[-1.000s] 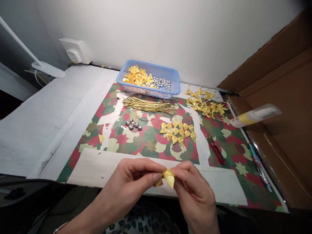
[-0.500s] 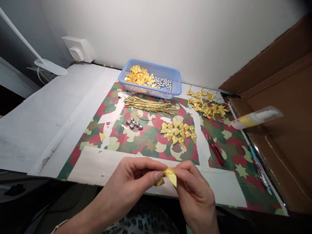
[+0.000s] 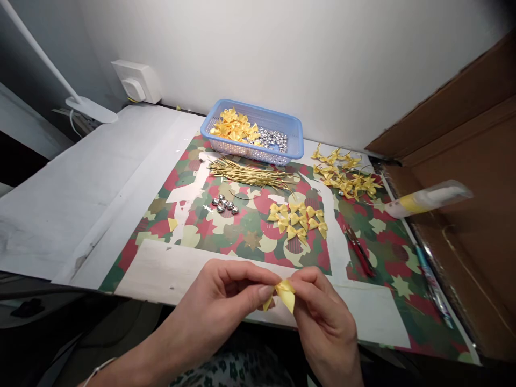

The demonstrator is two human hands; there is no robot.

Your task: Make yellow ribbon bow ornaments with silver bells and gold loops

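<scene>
A yellow ribbon bow (image 3: pixel 285 294) is pinched between my two hands over the table's front edge, its tails hanging down. My left hand (image 3: pixel 236 295) grips its left side with thumb and forefinger. At its right side are the closed fingers of my right hand (image 3: pixel 324 314). Beyond them, several yellow bows (image 3: pixel 297 219) lie in a cluster on the patterned sheet. Silver bells (image 3: pixel 224 205) sit in a small group to the left. A bundle of gold wire ties (image 3: pixel 250 174) lies behind the bells.
A blue basket (image 3: pixel 252 148) at the back holds yellow bows and silver bells. Bows with wires (image 3: pixel 349 174) are heaped at the right, near red-handled pliers (image 3: pixel 360 251), a clear bottle (image 3: pixel 427 199) and a pen (image 3: pixel 433 285). Cardboard (image 3: pixel 463 140) stands along the right side.
The view has shifted slightly, so the table's things appear a little further right. Both hands keep hold of the bow in nearly the same pose.
</scene>
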